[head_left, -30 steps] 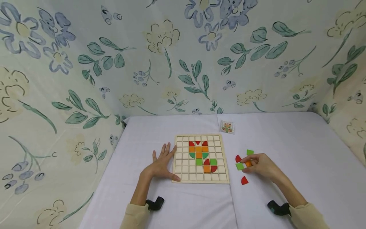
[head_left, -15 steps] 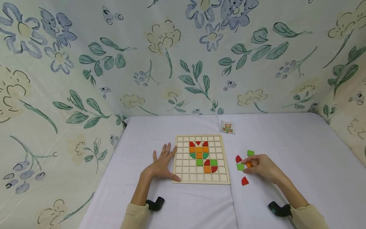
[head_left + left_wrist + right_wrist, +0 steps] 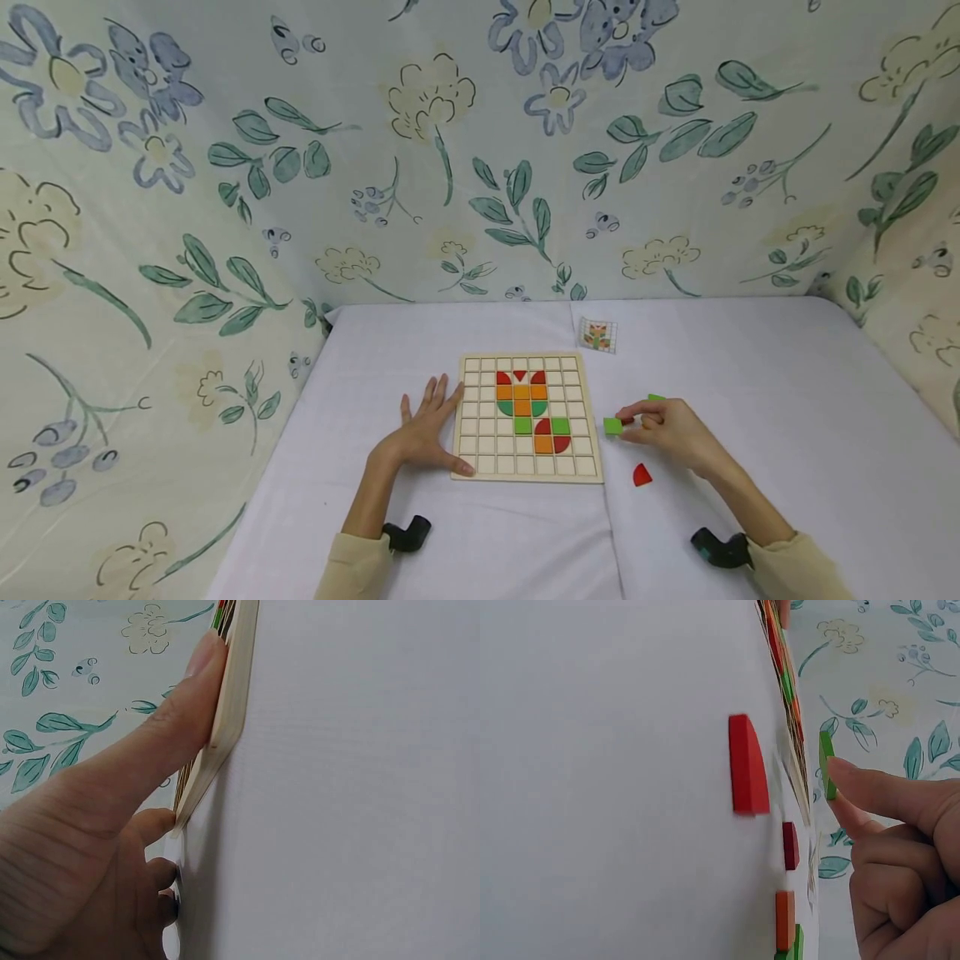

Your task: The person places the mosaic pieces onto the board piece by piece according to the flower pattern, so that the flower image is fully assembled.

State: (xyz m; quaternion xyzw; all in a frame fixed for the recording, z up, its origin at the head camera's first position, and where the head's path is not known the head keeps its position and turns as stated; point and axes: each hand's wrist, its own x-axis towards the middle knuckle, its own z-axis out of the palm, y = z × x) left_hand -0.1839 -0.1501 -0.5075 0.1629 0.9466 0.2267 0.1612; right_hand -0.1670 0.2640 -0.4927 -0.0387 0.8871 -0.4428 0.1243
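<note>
A wooden grid board [image 3: 480, 450] lies on the white cloth, with red, orange and green tiles set in its squares. My left hand [image 3: 422, 433] spreads at its left side, the thumb on the near-left corner and a fingertip at the left edge. Just right of the board, my right hand [image 3: 678, 433] pinches a green square tile [image 3: 612, 427] between thumb and index finger. In the right wrist view that green tile [image 3: 826, 765] stands on edge above the cloth, the other fingers curled in.
A red quarter-circle tile [image 3: 641, 475] lies nearer me, below the right hand. Another red tile [image 3: 790, 846], an orange tile [image 3: 785, 921] and a green tile [image 3: 799, 941] lie beyond it. A small pattern card [image 3: 598, 335] lies behind the board. A floral curtain [image 3: 480, 167] hangs at the back.
My right hand has lifted the green square tile and moved left with it, toward the board. It now covers the orange tile in the head view. My left hand stays put.
</note>
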